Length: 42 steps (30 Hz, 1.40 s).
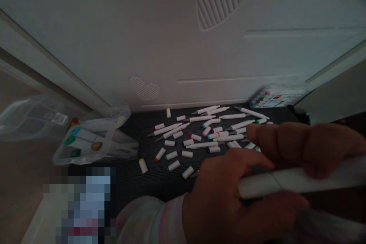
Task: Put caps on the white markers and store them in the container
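Close to the camera, my left hand is closed round the capped end of a white marker, which has a yellow band at its tip. From the right side, my right hand grips the same marker along its barrel. The marker lies almost level, with its cap against the barrel and a thin seam between them. Low at the right edge is a pale, blurred shape I cannot make out. Behind my hands, uncapped white markers and loose white caps lie scattered on a dark tabletop.
At the left stands an open clear plastic case with several capped markers inside. Another clear case leans at the back right. A pale panel with heart reliefs rises behind the table. A pixelated rectangle covers the lower left.
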Motion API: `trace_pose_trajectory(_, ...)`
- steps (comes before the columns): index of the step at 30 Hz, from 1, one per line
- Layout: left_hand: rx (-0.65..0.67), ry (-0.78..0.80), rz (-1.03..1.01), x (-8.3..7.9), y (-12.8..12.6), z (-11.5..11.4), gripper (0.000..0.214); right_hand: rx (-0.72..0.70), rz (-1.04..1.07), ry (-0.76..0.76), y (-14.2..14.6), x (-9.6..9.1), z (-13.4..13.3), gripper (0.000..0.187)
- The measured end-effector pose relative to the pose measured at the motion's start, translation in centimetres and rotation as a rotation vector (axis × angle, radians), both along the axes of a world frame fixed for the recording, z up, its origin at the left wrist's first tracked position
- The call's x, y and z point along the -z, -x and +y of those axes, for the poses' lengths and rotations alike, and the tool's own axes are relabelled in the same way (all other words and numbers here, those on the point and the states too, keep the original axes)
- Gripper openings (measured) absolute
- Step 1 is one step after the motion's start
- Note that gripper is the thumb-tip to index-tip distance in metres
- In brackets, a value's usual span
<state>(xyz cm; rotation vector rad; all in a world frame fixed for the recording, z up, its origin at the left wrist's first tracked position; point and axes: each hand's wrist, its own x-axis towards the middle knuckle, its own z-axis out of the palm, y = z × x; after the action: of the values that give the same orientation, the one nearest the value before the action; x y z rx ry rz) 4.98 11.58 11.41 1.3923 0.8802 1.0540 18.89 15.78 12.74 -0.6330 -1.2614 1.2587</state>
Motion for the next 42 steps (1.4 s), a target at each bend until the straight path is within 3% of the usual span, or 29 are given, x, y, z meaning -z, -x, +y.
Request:
trace_pose_trajectory(3, -0.001, -0.016, -0.018, -0.3, 0.3, 0.2, 0.019, 0.03, -0.02, -0.087, 0.1, 0.1, 0.3, 0.038)
trace_pose_trajectory(12, -0.187, -0.096, -0.063, -0.4, 0.4, 0.4, 0.021, 0.048, 0.189, 0.088, 0.6, -1.8, 1.1, 0.052)
trace_pose_trajectory(22, -0.167, -0.144, -0.026, -0.2, 0.4, 0.6, 0.023, 0.039, 0.166, 0.121, 0.9, -1.7, 1.2, 0.05)
trace_pose_trajectory(31, -0.132, -0.117, 0.052, -0.3, 0.3, 0.7, 0.02, -0.044, 0.049, 0.06, 2.0, -0.9, 0.4, 0.042)
trace_pose_trajectory(34, -0.158, -0.184, 0.094, -0.2, 0.4, 0.8, 0.023, -0.047, 0.036, 0.075, 2.2, -0.9, 0.2, 0.041)
trace_pose_trajectory(37, -0.188, -0.298, 0.121, 0.3, 0.4, 0.5, 0.039, -0.073, 0.034, 0.17, 2.3, -1.2, 0.1, 0.042)
trace_pose_trajectory(42, -0.386, -0.507, 0.09, 1.3, -0.1, 0.0, 0.057, -0.113, 0.063, 0.298, 2.6, -1.1, -0.2, 0.038)
